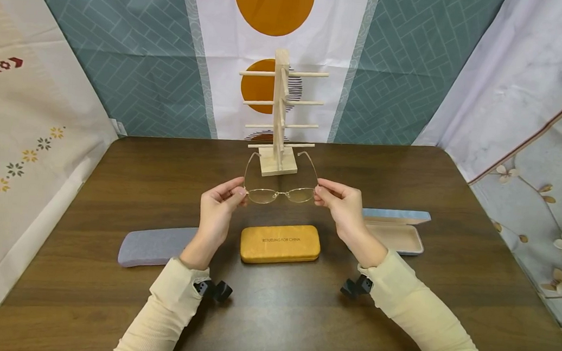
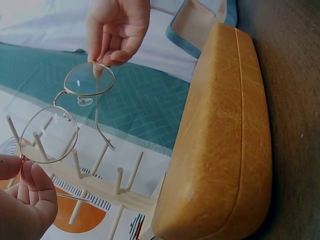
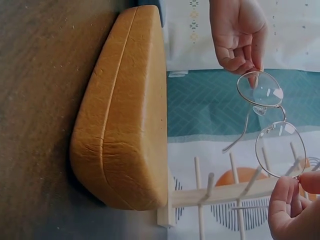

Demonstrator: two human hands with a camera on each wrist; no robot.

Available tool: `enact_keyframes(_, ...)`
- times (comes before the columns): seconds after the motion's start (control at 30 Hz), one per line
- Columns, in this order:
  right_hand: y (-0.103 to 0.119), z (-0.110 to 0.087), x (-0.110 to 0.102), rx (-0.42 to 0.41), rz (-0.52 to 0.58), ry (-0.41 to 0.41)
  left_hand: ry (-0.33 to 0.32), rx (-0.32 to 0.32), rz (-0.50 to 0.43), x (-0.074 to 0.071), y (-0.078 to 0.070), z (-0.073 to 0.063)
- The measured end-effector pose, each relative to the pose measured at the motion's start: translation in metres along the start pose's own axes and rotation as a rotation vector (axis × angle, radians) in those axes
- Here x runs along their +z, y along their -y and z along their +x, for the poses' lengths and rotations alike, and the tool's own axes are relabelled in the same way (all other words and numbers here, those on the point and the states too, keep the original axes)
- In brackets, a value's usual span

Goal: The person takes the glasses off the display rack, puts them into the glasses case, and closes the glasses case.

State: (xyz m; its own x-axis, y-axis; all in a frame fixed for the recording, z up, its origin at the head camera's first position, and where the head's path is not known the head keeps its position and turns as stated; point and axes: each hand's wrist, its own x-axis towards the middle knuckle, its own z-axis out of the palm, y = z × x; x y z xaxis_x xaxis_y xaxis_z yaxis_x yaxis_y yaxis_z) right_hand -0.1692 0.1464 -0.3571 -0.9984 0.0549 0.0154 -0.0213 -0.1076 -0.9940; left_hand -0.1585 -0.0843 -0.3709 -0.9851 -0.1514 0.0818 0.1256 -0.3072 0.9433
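A pair of thin gold-rimmed eyeglasses [image 1: 262, 196] is held up in front of the wooden stand, temples unfolded and pointing away toward it. My left hand [image 1: 217, 209] pinches the frame at its left hinge between thumb and fingers. At the opposite hinge, my right hand [image 1: 345, 206] pinches it the same way. Both round lenses [image 2: 50, 134] show clearly in the wrist views. Below the eyeglasses, a closed yellow-orange glasses case [image 1: 280, 244] with printed lettering lies on the table between my forearms.
The wooden eyeglass stand [image 1: 279, 110], with several pairs of pegs, rises at the table's back and carries no glasses. A closed grey-blue case [image 1: 156, 245] lies left, partly behind my left wrist. An open light-blue case [image 1: 396, 237] with beige lining lies right. Fabric curtains [image 1: 406, 70] surround the table.
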Motion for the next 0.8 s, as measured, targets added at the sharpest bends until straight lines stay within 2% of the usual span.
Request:
enact_keyframes(0.5,-0.006,-0.008,-0.006,-0.005,0.004,0.022,-0.006,-0.006,-0.013,0.000,0.005,-0.010)
enact_keyframes(0.8,-0.005,-0.010,-0.005,-0.008,0.000,0.022,0.000,-0.004,0.003,-0.001,0.005,-0.011)
